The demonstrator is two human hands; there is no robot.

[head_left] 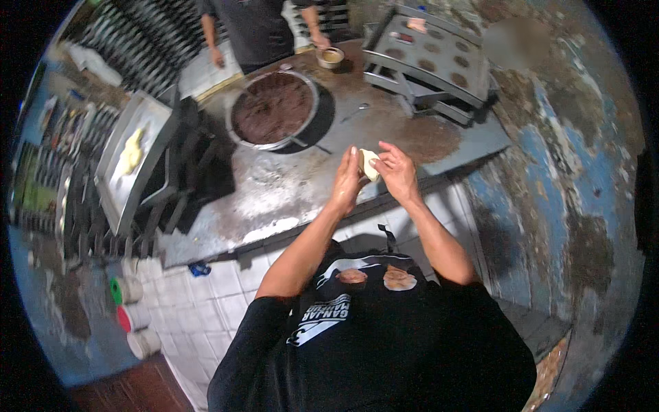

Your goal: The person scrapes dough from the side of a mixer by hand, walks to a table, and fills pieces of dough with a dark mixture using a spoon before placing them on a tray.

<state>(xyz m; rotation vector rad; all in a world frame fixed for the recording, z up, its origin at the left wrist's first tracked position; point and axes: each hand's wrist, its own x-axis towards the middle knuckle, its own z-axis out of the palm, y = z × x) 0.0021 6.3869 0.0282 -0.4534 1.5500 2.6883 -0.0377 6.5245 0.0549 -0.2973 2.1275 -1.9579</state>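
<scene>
My left hand [349, 175] and my right hand [398, 172] both grip a pale, flattened piece of dough [368, 165] above the near edge of a worn metal table [206, 233]; some right fingers are raised. Beyond them are a large round pan of crumbly dark brown mixture [271, 110] and a spoon [357, 110]. At the left, a tilted metal tray [110, 175] on stacked trays holds a long lump of pale dough [130, 151].
A co-worker [247, 31] across the table has a hand at a small cup [330, 60]. Stacked trays [439, 86] with round hollows stand back right. Dark racks line the upper left, rolls [134, 316] lie at lower left, and a stained wall runs along the right.
</scene>
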